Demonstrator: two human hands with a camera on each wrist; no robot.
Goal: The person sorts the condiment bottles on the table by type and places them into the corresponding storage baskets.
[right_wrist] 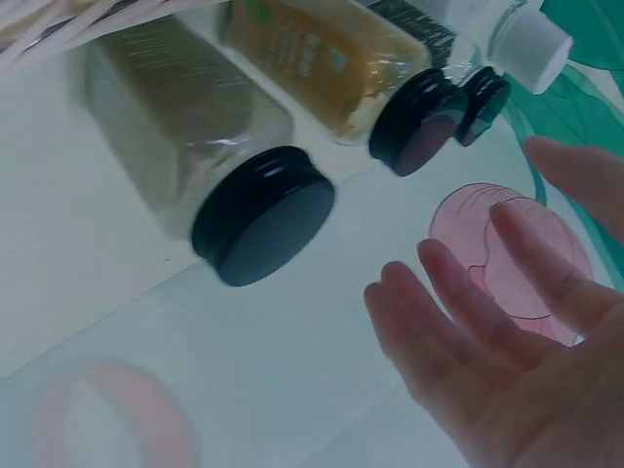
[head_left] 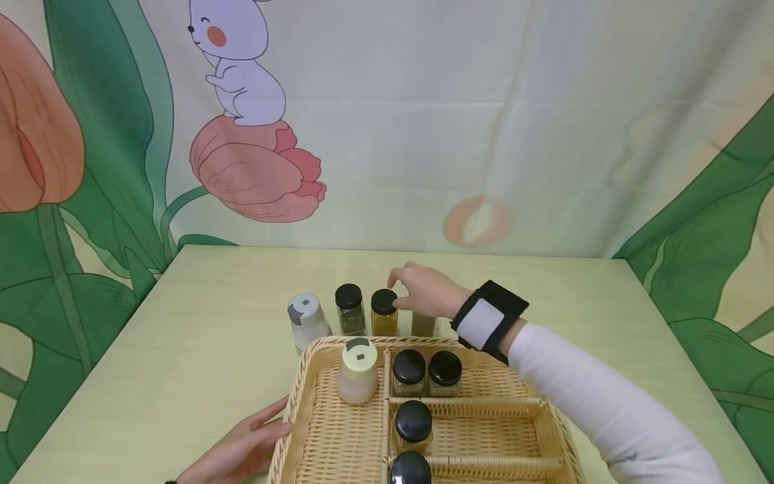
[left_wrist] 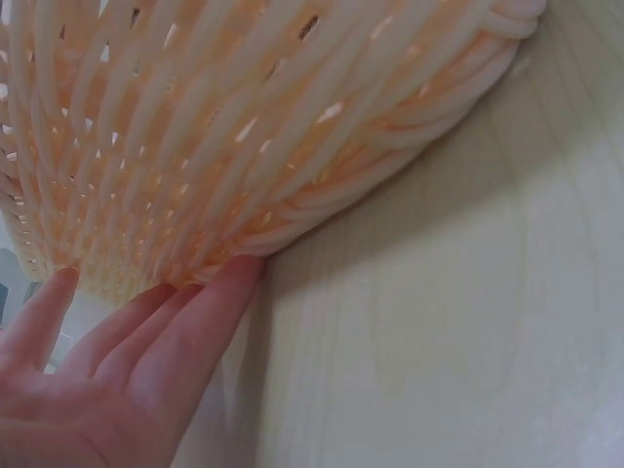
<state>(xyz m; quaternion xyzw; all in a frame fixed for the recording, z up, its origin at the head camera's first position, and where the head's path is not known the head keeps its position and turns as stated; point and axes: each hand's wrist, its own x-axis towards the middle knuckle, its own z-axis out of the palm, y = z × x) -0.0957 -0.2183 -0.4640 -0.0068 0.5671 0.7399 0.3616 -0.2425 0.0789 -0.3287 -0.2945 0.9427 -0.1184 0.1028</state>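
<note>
My left hand (head_left: 242, 447) touches the outer left side of a wicker basket (head_left: 294, 396); in the left wrist view its fingertips rest low on the weave. Above the table behind the basket, my right hand (head_left: 426, 290) reaches with spread, slightly bent fingers, holding nothing. It hovers near a black-lidded jar of yellow spice (head_left: 384, 324) and partly covers a jar of greyish-beige powder (head_left: 423, 325). The right wrist view shows a gap between the fingers and these jars. Left of them stand a jar of green herbs (head_left: 351, 319) and a white-capped shaker (head_left: 310, 326).
Dividers split the basket into compartments. A pale-yellow-capped shaker (head_left: 358, 378) stands in the left one. Several black-lidded jars (head_left: 409, 371) stand in the right-hand ones. A printed curtain (head_left: 387, 148) hangs behind the table's far edge.
</note>
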